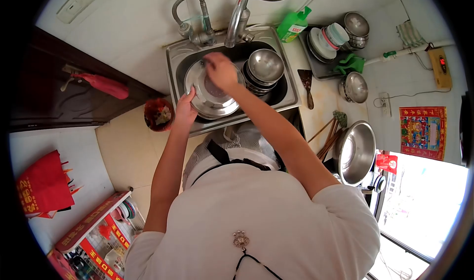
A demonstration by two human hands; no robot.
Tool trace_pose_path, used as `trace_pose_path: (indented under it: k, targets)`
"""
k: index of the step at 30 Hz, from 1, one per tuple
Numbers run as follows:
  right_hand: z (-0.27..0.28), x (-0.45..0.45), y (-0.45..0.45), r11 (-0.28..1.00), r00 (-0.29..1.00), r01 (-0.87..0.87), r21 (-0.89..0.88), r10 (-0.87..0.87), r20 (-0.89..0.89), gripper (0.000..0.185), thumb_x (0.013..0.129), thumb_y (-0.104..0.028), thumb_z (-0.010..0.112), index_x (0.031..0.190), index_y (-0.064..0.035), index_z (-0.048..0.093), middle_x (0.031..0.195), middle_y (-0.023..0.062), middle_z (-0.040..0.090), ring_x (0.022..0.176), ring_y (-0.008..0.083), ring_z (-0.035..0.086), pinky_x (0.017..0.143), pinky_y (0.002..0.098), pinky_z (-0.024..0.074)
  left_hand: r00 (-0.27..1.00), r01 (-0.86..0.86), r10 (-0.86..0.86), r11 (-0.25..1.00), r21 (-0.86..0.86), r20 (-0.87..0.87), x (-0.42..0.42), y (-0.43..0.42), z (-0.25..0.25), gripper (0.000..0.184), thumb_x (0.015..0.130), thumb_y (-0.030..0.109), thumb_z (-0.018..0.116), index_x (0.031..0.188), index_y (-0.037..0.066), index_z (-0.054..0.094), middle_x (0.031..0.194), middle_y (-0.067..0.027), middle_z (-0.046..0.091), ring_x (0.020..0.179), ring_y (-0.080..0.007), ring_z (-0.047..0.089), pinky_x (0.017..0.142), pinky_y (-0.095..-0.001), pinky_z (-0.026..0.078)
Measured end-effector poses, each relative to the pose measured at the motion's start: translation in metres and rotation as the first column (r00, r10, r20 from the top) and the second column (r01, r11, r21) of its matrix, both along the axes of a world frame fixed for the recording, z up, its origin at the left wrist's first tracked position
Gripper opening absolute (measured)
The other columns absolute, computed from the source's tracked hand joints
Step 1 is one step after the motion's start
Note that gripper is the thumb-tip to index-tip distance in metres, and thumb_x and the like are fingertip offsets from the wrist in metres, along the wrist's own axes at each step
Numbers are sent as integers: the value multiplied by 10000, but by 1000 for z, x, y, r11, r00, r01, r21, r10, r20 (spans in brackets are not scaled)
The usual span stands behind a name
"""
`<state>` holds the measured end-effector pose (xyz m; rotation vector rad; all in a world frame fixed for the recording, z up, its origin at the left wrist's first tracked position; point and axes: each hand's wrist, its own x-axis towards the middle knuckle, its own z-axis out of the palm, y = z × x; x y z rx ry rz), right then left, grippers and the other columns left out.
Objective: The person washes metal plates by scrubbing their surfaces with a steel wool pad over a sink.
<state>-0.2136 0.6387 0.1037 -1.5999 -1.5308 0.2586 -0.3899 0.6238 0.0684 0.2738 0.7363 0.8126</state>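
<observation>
A wide, shallow stainless steel basin (229,106) tilts over the near left part of the sink (295,90). Its left rim is gripped by my left hand (186,108), thumb on the inside and the other fingers hidden underneath. Over the basin's upper part is my right hand (221,72), smeared by motion. Its fingers are blurred, so I cannot tell whether anything is in them. Just right of the basin, a stack of metal bowls (266,66) stands in the sink. The chrome faucet (237,26) reaches over the sink's back edge.
A green soap bottle (293,27) stands behind the sink's right corner. Along the right counter are a spatula (307,88), a tray (323,73) with bowls, a metal bowl (354,87) and a large steel basin (356,152). A red-lined bin (159,115) sits left on the floor.
</observation>
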Motion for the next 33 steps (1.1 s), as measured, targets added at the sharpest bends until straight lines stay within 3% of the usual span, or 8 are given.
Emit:
trace_pose_path:
  k: [4,5,8,12,18,19,23,33]
  targets:
    - [6,-36,-14,933,934,-356,61,353,55,241,757,-147,559,978,-74,625,1014,112,602,949,314,567,826,383,462,999,-2,0,999,43,38,1,6,-18,266,903,262,543,1062,48,559,1018,-44,622,936,-169,598,814,-320,479]
    - [10,-30,-9,924,925,-380,-45,379,-40,230,774,-161,558,980,-83,623,1020,99,601,954,309,564,816,378,463,1000,-10,9,999,38,29,0,5,-17,275,909,276,531,1060,47,560,1019,-45,621,938,-168,598,815,-318,479]
    - [2,-17,7,945,958,-287,-159,288,-20,237,806,-166,551,1020,-80,605,1052,82,597,990,294,550,856,374,443,999,21,-18,998,62,-39,-1,-1,6,343,921,348,490,1052,39,559,1026,-48,620,932,-166,596,814,-311,476]
    - [7,-28,-9,868,872,-486,-101,490,10,234,803,-147,551,1020,-76,605,1036,109,598,984,312,550,849,382,443,999,-37,37,999,19,-7,2,6,9,426,895,455,477,1016,55,558,973,-32,614,883,-151,587,769,-302,475]
    - [0,-32,-52,873,855,-478,-93,487,179,326,722,-62,606,1045,-101,610,1145,90,575,1134,315,486,972,422,383,993,-26,30,999,-37,118,-4,3,0,563,857,611,403,1030,92,539,947,-31,597,833,-165,563,686,-291,455]
    - [1,-32,-52,876,860,-473,-99,483,166,325,725,-64,604,1049,-102,609,1152,88,572,1142,317,479,976,429,377,996,-65,69,995,-80,54,1,3,-6,564,859,615,399,1036,99,541,976,-36,599,875,-176,571,732,-299,462]
    - [1,-43,-38,924,901,-377,-70,383,204,329,734,-65,599,1061,-96,601,1170,82,562,1178,316,447,988,434,365,971,-84,105,991,-108,213,13,-2,-1,489,870,553,455,1030,100,545,1014,-21,607,955,-154,575,819,-298,459]
    - [3,-18,-88,883,850,-463,-73,466,247,325,754,-94,601,1079,-101,587,1207,87,537,1175,324,446,984,441,368,997,-50,52,998,-39,62,6,-5,-20,299,924,360,477,1021,86,552,918,-20,625,823,-153,601,709,-307,480]
